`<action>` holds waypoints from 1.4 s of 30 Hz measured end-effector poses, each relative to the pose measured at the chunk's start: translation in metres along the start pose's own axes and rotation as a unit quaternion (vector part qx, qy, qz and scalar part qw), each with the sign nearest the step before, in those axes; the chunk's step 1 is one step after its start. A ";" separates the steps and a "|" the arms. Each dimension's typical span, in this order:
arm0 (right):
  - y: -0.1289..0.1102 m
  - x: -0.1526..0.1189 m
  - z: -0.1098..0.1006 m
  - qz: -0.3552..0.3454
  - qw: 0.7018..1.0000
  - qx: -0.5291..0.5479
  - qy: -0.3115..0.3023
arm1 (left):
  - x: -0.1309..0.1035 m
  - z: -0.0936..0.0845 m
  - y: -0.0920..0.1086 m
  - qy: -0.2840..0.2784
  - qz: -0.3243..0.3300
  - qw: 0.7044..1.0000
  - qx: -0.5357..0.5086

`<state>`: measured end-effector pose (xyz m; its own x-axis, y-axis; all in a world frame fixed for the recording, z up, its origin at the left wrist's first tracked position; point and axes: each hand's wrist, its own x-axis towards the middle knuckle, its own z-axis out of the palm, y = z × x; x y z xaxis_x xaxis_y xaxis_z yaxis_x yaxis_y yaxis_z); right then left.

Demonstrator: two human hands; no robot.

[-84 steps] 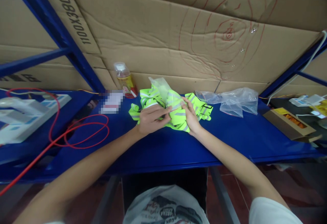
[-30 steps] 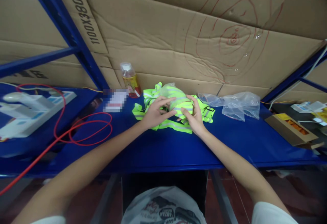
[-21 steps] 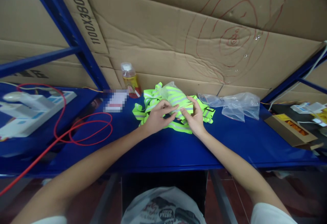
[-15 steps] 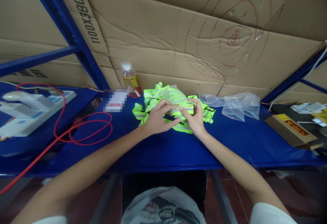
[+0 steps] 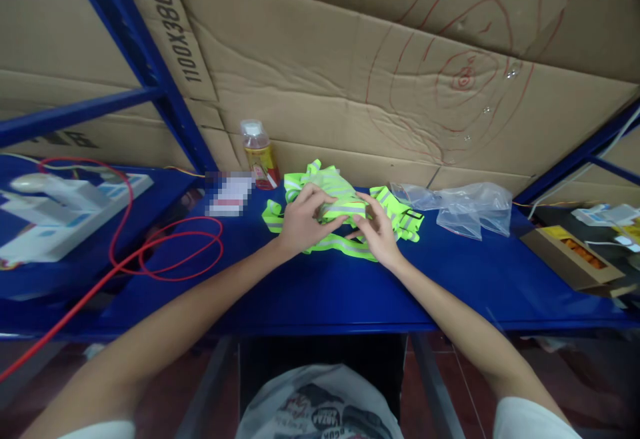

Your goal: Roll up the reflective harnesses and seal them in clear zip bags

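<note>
A pile of neon yellow-green straps with silver reflective stripes (image 5: pixel 397 217) lies on the blue table. Above its middle, a clear plastic bag (image 5: pixel 327 177) with folded striped strap inside is held between both hands. My left hand (image 5: pixel 303 220) pinches the left side of this bagged bundle, thumb below and fingers above. At the bundle's right end, my right hand (image 5: pixel 379 231) closes its thumb and fingers on it. Part of the bundle's lower edge is hidden by the fingers.
Behind the pile stands a bottle (image 5: pixel 260 159) near a cardboard wall (image 5: pixel 300 59). Clear plastic bags (image 5: pixel 473 209) lie to the right, beyond them an open carton (image 5: pixel 575 255). A red cable (image 5: pixel 175 275) loops at left beside a white power strip (image 5: pixel 75 225).
Both hands have come down around the bundle, which now lies flatter and more level between them. My left hand's fingers have closed in on it. The view has shifted slightly.
</note>
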<state>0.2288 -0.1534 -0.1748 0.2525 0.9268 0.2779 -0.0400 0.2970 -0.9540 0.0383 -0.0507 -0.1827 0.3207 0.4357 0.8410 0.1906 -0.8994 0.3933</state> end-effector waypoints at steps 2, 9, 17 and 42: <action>0.003 0.002 -0.002 0.002 1.000 -0.001 0.002 | 0.002 -0.001 -0.007 -0.002 -0.007 1.000 -0.021; 0.009 0.009 -0.010 0.019 1.000 0.015 0.016 | 0.003 -0.004 -0.015 -0.033 0.008 0.998 -0.047; 0.005 0.009 -0.010 0.027 0.999 0.005 0.018 | 0.002 0.000 -0.011 -0.033 -0.008 0.998 -0.061; 0.015 -0.001 -0.010 -0.084 0.986 -0.141 0.016 | 0.001 0.007 -0.010 -0.009 -0.057 0.998 -0.028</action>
<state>0.2380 -0.1519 -0.1901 0.2629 0.8614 0.4345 0.2746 0.3649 -0.8896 0.0433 -0.0411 -0.1887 0.3159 0.5358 0.7830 0.1755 -0.8440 0.5068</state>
